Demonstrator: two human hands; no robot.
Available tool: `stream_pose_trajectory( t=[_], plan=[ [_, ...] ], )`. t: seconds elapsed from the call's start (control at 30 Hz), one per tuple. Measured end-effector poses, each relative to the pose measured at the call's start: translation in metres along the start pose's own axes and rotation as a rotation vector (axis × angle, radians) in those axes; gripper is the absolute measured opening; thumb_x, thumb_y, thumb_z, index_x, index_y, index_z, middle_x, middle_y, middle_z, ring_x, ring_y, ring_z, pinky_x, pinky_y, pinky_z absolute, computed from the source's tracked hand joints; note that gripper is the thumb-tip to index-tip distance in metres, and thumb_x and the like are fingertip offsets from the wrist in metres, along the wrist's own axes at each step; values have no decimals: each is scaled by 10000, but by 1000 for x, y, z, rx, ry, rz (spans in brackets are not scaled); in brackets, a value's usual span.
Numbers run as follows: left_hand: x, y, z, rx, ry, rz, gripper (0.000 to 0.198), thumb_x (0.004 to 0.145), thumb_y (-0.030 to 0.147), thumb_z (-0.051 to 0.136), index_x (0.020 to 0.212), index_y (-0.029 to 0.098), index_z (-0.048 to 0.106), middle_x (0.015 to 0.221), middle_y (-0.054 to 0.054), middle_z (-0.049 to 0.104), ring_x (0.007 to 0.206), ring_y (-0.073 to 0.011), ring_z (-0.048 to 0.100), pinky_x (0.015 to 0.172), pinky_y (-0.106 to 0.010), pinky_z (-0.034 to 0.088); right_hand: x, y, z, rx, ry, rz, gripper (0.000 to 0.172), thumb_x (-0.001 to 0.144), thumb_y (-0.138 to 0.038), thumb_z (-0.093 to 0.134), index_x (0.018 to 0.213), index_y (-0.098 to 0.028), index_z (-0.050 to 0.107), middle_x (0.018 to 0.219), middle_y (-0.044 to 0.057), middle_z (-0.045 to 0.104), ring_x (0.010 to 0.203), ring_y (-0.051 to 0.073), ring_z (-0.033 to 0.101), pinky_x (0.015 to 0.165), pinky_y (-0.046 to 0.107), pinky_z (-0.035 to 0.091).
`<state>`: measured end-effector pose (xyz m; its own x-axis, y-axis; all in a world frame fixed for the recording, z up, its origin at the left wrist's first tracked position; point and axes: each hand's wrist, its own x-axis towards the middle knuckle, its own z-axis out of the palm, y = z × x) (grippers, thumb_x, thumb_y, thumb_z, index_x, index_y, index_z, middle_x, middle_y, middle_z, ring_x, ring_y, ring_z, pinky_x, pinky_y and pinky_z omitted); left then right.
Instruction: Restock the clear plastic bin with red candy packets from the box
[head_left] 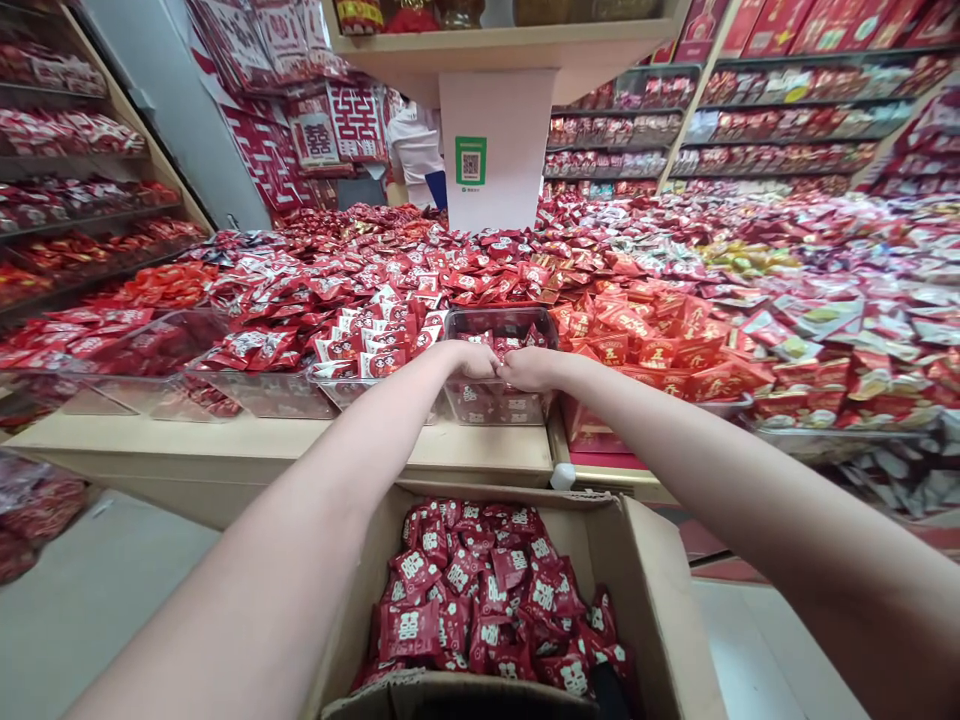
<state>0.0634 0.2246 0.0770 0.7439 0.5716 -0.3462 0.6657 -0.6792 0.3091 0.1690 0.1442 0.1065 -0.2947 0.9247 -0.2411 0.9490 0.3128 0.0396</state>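
My left hand [478, 360] and my right hand [529, 368] meet over a clear plastic bin [459, 322] at the front of the display. Both have curled fingers, with the fingertips close together at the middle of the bin. What they grip, if anything, is hidden by the fingers. Dark red candy packets [480, 405] with white print show through the bin's front wall. Below my arms stands an open cardboard box [654, 600], partly filled with matching dark red candy packets [487, 590].
White-and-red packets [382, 335] fill the bin to the left, and orange-red packets [652, 335] are heaped to the right. A wooden ledge [300, 445] runs along the front. Behind rises a white post [495, 190] with a QR code; a person in white [416, 145] is partly visible.
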Motion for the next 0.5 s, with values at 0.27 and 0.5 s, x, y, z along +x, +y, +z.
stream_pose_trajectory(
  t=[0.27,0.5],
  plan=[
    [-40,20,-20,-79,237,3,212,637,188,557,817,141,659,710,16,642,667,-110,543,653,-197,403,-27,-6,2,0,216,-32,371,842,-294,305,1012,-71,549,993,173,590,932,241,537,775,302,385],
    [-161,28,94,-371,782,75,179,782,247,457,769,157,611,706,-8,626,642,-102,544,632,-210,428,-96,-42,118,364,-44,-271,244,806,-276,378,840,-151,585,834,80,604,802,175,557,737,261,388]
  ],
)
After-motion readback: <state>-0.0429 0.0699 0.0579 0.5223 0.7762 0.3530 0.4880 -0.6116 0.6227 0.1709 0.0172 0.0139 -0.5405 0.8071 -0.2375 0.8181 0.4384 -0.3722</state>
